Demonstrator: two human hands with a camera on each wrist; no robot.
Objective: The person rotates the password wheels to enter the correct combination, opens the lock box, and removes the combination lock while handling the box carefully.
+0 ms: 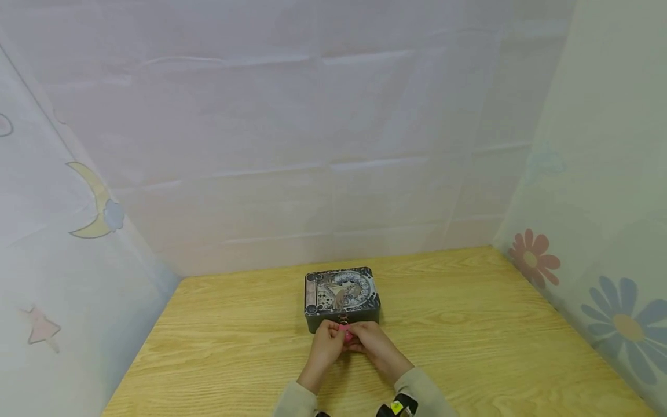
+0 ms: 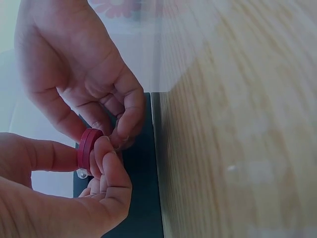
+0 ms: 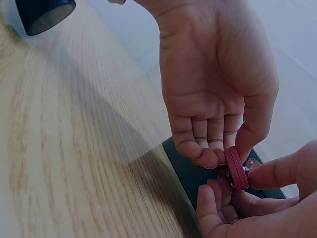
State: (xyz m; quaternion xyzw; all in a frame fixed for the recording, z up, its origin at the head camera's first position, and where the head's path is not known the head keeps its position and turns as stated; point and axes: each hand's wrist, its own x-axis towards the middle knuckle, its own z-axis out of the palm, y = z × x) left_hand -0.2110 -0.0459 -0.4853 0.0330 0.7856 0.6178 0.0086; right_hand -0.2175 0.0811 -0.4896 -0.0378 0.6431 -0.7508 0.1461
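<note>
A small pink-red padlock (image 1: 347, 333) is at the front of a dark tin box (image 1: 341, 295) with a printed lid, just below the metal clasp (image 1: 343, 317). My left hand (image 1: 324, 349) pinches the padlock from the left with thumb and fingers. From the other side, my right hand (image 1: 379, 347) holds it too. In the left wrist view the padlock (image 2: 85, 148) shows its seamed edge between both hands' fingertips. A bit of metal shows beside the padlock (image 3: 237, 168) in the right wrist view. Fingers hide part of the clasp.
The box stands on a wood-grain table (image 1: 234, 336), toward its far edge. Pale printed cloth (image 1: 312, 145) hangs behind and at both sides. A black cylindrical part (image 3: 47, 15) appears at the top left of the right wrist view.
</note>
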